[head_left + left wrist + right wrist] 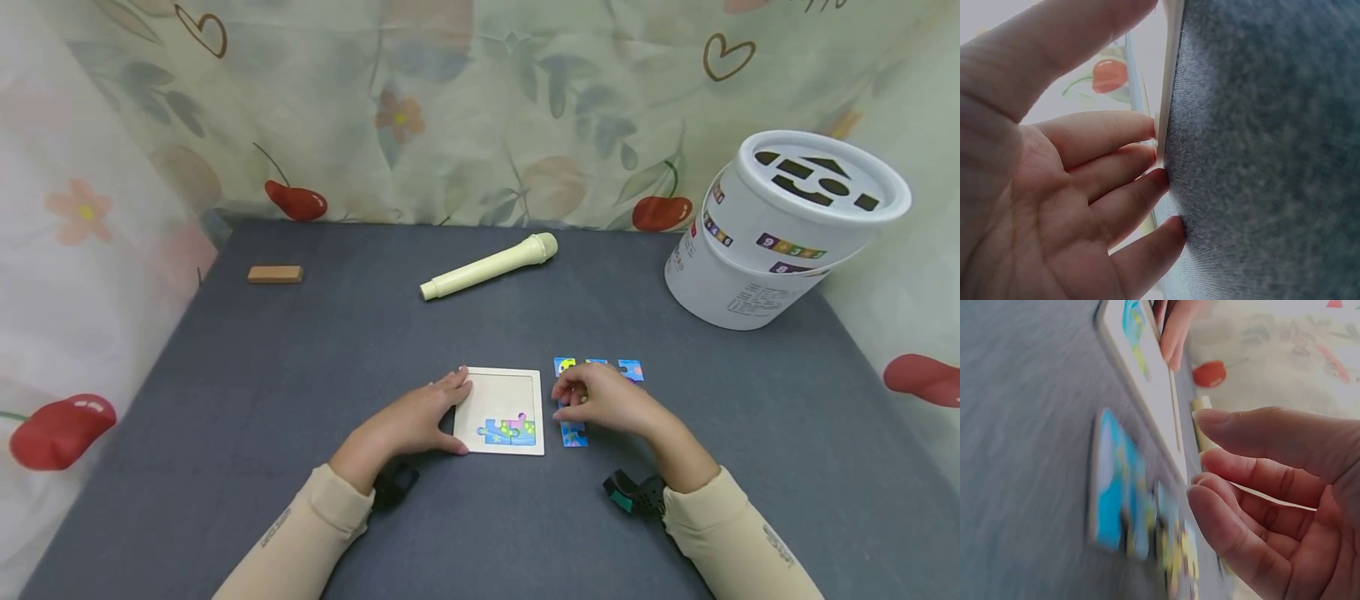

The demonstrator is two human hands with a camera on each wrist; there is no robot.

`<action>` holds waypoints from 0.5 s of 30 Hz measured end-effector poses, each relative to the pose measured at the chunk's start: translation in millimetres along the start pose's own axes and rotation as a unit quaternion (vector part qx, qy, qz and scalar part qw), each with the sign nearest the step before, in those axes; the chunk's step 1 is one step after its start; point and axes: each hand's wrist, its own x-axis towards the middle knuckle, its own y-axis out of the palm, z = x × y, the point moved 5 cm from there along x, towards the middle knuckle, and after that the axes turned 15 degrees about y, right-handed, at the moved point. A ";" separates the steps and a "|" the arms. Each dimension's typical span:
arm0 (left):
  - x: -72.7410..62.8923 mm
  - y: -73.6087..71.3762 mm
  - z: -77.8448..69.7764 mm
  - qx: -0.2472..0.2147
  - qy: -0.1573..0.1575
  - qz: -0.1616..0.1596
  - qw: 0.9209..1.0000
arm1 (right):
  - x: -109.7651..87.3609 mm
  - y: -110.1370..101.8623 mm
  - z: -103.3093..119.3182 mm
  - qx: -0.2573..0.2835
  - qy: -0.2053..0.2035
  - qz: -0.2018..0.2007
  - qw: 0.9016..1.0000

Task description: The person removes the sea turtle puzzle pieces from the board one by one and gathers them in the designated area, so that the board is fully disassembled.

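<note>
A pale square puzzle board [495, 396] lies on the dark tabletop with a few joined blue, green and pink puzzle pieces [507, 431] in its lower right part. My left hand [415, 419] spans the board's left side, thumb at the near corner and fingertips at the far one; in the left wrist view its extended fingers touch the board's edge. To the board's right, my right hand [603, 398] hovers over several loose puzzle pieces [574, 435], hiding some. The right wrist view shows its fingers loosely bent, a gap before the thumb and nothing held.
A cream microphone-shaped stick [491, 267] lies beyond the board. At the far left is a small wooden block [275, 274]. A large white bucket [750, 267] with shaped slots in its lid stands at the back right, before a printed curtain [480, 108].
</note>
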 end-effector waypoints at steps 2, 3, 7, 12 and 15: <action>-0.6 -0.1 0.7 -0.001 -0.005 0.000 1.000 | 5.3 3.2 9.1 0.004 -0.008 0.007 1.000; -0.9 -0.1 0.8 -0.002 -0.004 -0.002 1.000 | 8.0 5.3 13.5 0.007 -0.011 0.013 1.000; -1.9 0.0 1.7 -0.005 -0.004 -0.004 1.000 | 18.7 16.7 28.8 0.006 -0.021 0.043 0.999; -1.6 -0.1 1.8 -0.011 0.006 -0.005 1.000 | 27.7 32.3 39.0 -0.012 -0.014 0.081 0.997; -1.9 -0.7 1.5 -0.015 0.010 -0.008 1.000 | 29.4 38.2 42.1 -0.013 -0.013 0.089 0.996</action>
